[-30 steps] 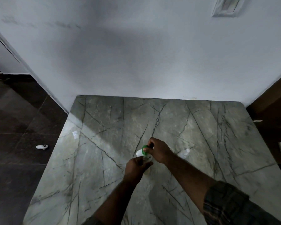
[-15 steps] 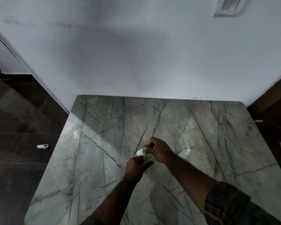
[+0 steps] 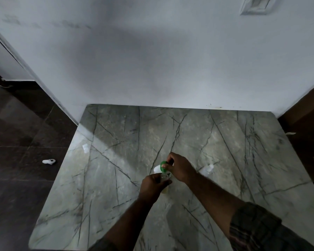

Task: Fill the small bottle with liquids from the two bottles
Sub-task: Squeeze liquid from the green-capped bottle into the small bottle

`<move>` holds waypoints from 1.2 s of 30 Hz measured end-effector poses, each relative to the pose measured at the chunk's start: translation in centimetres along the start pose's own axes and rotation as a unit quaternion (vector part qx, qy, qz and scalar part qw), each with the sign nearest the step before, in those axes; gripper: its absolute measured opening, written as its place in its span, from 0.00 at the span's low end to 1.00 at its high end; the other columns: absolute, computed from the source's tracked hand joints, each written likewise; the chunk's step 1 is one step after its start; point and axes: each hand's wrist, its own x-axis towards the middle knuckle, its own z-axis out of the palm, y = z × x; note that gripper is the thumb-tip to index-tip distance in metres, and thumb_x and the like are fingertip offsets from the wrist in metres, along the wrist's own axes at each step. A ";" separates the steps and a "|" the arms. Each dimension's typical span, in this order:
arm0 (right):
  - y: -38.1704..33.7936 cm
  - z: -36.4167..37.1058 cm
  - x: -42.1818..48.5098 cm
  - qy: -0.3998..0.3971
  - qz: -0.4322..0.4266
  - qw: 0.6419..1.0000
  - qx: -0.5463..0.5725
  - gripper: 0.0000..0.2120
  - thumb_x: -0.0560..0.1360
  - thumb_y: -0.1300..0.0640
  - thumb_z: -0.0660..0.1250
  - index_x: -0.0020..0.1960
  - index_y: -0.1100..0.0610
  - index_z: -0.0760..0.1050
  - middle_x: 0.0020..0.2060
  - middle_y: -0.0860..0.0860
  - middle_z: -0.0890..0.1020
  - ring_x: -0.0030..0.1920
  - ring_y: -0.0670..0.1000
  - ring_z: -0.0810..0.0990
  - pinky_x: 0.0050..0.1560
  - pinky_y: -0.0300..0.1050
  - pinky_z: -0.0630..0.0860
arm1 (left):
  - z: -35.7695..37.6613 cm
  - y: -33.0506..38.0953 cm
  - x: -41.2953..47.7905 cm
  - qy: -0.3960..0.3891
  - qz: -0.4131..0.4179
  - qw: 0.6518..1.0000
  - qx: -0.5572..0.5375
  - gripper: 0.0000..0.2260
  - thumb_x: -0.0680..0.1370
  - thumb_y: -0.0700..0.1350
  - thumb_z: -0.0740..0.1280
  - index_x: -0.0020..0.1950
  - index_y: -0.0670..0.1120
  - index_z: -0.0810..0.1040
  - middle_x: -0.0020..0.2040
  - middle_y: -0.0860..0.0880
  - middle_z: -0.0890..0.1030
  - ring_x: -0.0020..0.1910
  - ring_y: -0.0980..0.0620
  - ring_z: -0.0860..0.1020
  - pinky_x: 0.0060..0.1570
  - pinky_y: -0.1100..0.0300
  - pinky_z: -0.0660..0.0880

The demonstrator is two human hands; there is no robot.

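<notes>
Holding small bottle (image 3: 164,178), frame centre, in left grip (image 3: 151,184). Pinching green-capped white bottle (image 3: 157,168) just above in right grip (image 3: 179,168)

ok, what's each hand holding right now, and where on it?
Left hand grips the small clear bottle around its body. Right hand holds the white bottle by its green-ringed end, tipped above it.

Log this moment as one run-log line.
left hand: holds small bottle | right hand: holds white-and-green bottle above it | clear bottle: on table, apart | pour: cannot tell
</notes>
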 end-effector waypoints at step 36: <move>0.1 -0.3 0.9 -0.012 -0.006 1.000 -0.009 0.11 0.73 0.49 0.71 0.43 0.53 0.71 0.42 0.50 0.79 0.42 0.49 0.76 0.41 0.41 0.69 | 0.3 0.0 0.5 0.009 -0.028 0.997 -0.072 0.12 0.71 0.51 0.77 0.52 0.49 0.85 0.42 0.49 0.86 0.37 0.53 0.84 0.37 0.59 0.83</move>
